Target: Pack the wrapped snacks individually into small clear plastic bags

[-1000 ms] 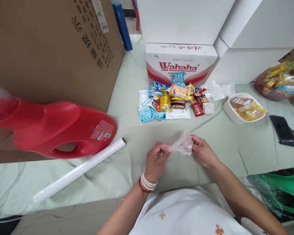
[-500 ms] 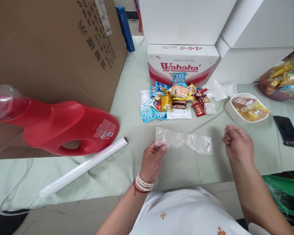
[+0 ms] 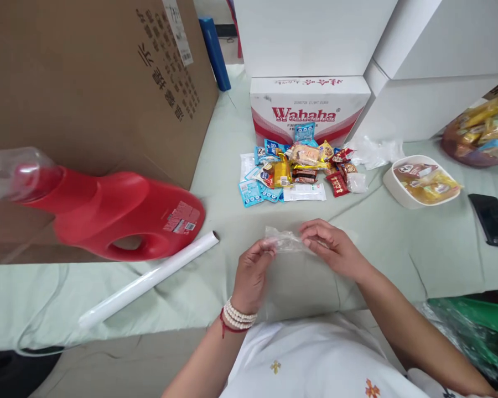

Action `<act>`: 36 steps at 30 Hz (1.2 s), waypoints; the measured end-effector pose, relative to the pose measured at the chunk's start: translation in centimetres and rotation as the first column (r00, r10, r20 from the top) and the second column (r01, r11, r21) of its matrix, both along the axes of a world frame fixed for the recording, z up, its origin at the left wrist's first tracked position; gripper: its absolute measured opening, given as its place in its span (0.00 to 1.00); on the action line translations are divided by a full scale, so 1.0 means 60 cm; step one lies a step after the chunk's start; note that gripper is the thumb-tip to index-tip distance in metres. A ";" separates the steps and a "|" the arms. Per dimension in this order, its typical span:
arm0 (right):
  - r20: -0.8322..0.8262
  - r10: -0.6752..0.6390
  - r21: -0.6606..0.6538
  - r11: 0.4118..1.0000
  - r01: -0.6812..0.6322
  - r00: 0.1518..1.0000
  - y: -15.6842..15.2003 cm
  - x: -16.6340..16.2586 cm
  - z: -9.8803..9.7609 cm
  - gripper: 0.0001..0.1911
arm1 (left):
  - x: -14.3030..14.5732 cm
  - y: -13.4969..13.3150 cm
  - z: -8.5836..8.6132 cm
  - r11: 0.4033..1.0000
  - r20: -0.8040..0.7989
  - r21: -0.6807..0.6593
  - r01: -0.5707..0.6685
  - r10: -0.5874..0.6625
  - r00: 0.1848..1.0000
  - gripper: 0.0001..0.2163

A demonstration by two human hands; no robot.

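Note:
A clear plastic bag [image 3: 288, 241] is stretched between my two hands, just above the cloth-covered table. My left hand [image 3: 254, 271], with a beaded bracelet at its wrist, pinches the bag's left end between thumb and fingers. Around the bag's right part, my right hand [image 3: 334, 249] has its thumb and fingers closed; its palm hides that end. Beyond the hands lies a pile of small wrapped snacks [image 3: 305, 176] in blue, yellow and red packets. To the right of the pile stands a white bowl [image 3: 392, 185] with snack packets in it.
A red jug [image 3: 133, 215] lies on its side at the left, near a white roll [image 3: 149, 287]. A large cardboard box [image 3: 95, 88] stands behind. A Wahaha carton [image 3: 269, 105] is at the back. A black phone [image 3: 492, 218] and a basket of snacks [image 3: 456, 146] are at the right.
My right hand has moved left from the open table and taken hold of the clear bag's right part. My left hand keeps its pinch, and the bag looks more gathered.

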State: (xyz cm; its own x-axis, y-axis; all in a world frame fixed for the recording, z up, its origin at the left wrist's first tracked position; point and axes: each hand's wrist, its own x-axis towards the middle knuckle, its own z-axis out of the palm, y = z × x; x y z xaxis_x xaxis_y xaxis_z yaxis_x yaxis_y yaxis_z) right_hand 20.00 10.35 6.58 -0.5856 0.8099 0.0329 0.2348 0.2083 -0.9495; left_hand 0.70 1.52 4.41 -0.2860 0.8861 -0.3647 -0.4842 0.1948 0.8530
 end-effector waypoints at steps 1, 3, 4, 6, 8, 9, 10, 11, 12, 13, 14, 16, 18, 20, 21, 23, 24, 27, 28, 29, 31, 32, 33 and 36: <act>-0.015 -0.018 -0.093 0.996 0.017 1.000 0.001 0.006 0.002 0.13 | -0.006 0.001 -0.003 1.000 0.010 -0.019 -0.016 0.016 1.000 0.12; -0.023 -0.075 -0.260 0.963 0.067 0.997 -0.001 0.016 0.007 0.16 | -0.016 0.004 -0.006 0.998 0.034 -0.032 -0.047 0.048 0.998 0.13; -0.016 -0.116 -0.313 0.944 0.105 0.993 -0.002 0.020 0.009 0.17 | -0.019 0.006 -0.005 0.998 0.045 -0.027 -0.063 0.065 0.997 0.13; 0.003 -0.206 -0.347 0.918 0.194 0.979 -0.007 0.024 0.012 0.19 | -0.021 0.011 -0.003 0.996 0.075 -0.010 -0.092 0.092 0.993 0.14; 0.019 -0.278 -0.332 0.904 0.269 0.960 -0.013 0.024 0.009 0.19 | -0.022 0.015 -0.002 0.995 0.121 -0.008 -0.102 0.103 0.987 0.15; 0.024 -0.306 -0.317 0.901 0.297 0.952 -0.015 0.023 0.006 0.19 | -0.022 0.016 -0.002 0.995 0.142 -0.012 -0.103 0.103 0.984 0.16; 0.028 -0.327 -0.300 0.898 0.320 0.944 -0.017 0.021 0.002 0.18 | -0.021 0.016 -0.004 0.995 0.160 -0.016 -0.103 0.104 0.982 0.17; 0.034 -0.344 -0.280 0.898 0.339 0.938 -0.018 0.021 -0.003 0.17 | -0.021 0.016 -0.005 0.994 0.174 -0.019 -0.104 0.106 0.979 0.18; 0.045 -0.358 -0.249 0.900 0.358 0.933 -0.018 0.020 -0.008 0.17 | -0.020 0.016 -0.006 0.994 0.184 -0.021 -0.108 0.110 0.977 0.18; 0.064 -0.376 -0.194 0.904 0.381 0.925 -0.017 0.021 -0.013 0.16 | -0.019 0.016 -0.007 0.993 0.188 -0.018 -0.116 0.117 0.975 0.18; 0.088 -0.401 -0.107 0.906 0.409 0.912 -0.016 0.022 -0.015 0.15 | -0.018 0.015 -0.008 0.992 0.184 -0.011 -0.126 0.126 0.975 0.18; 0.122 -0.482 0.145 0.874 0.465 0.868 -0.012 0.025 -0.013 0.15 | -0.014 0.012 -0.005 0.990 0.151 0.014 -0.142 0.138 0.979 0.18; 0.106 -0.510 0.363 0.819 0.444 0.854 -0.011 0.024 0.000 0.14 | -0.007 0.007 0.000 0.989 0.095 0.056 -0.135 0.130 0.987 0.17; 0.108 -0.379 0.399 0.863 0.309 0.919 -0.014 0.017 0.016 0.13 | 0.004 0.001 0.007 0.990 0.041 0.104 -0.098 0.094 0.995 0.16; 0.121 -0.273 0.356 0.909 0.215 0.954 -0.016 0.010 0.022 0.14 | 0.010 -0.003 0.011 0.989 0.022 0.129 -0.076 0.074 0.997 0.16; 0.144 -0.107 0.219 0.973 0.074 0.984 -0.020 -0.008 0.025 0.15 | 0.021 -0.008 0.016 0.984 0.001 0.174 -0.043 0.044 0.999 0.15; 0.148 -0.083 0.148 0.987 0.061 0.985 -0.020 -0.017 0.022 0.15 | 0.024 -0.009 0.018 0.981 0.001 0.187 -0.039 0.040 0.999 0.14; 0.105 -0.191 -0.066 0.978 0.198 0.976 -0.015 -0.030 0.002 0.13 | 0.017 -0.011 0.019 0.982 0.059 0.169 -0.089 0.080 0.995 0.14; 0.068 -0.248 -0.143 0.956 0.256 0.966 -0.012 -0.029 -0.004 0.14 | 0.011 -0.011 0.018 0.982 0.091 0.149 -0.115 0.102 0.991 0.14; 0.035 -0.307 -0.213 0.928 0.307 0.951 -0.009 -0.025 -0.008 0.16 | 0.003 -0.011 0.016 0.981 0.121 0.132 -0.140 0.124 0.985 0.15; 0.028 -0.394 -0.275 0.880 0.386 0.919 -0.005 -0.014 -0.011 0.19 | -0.011 -0.010 0.013 0.976 0.161 0.120 -0.179 0.159 0.974 0.14; 0.062 -0.404 -0.264 0.875 0.406 0.912 -0.005 -0.009 -0.012 0.20 | -0.016 -0.010 0.012 0.973 0.173 0.128 -0.191 0.168 0.971 0.14; 0.115 -0.390 -0.237 0.882 0.406 0.914 -0.006 -0.006 -0.012 0.21 | -0.018 -0.011 0.012 0.970 0.184 0.142 -0.195 0.168 0.969 0.14; 0.287 -0.197 -0.203 0.944 0.261 0.938 -0.014 -0.013 -0.022 0.21 | -0.010 -0.013 0.015 0.967 0.227 0.188 -0.171 0.127 0.966 0.15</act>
State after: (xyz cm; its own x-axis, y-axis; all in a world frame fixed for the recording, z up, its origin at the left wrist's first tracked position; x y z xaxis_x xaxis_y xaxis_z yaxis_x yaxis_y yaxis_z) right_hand 19.20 9.53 5.28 -0.3456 0.8886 -0.3014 0.4933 -0.1012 -0.8640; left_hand 0.10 0.72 5.33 -0.3566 0.9010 -0.2470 -0.6678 -0.0610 0.7418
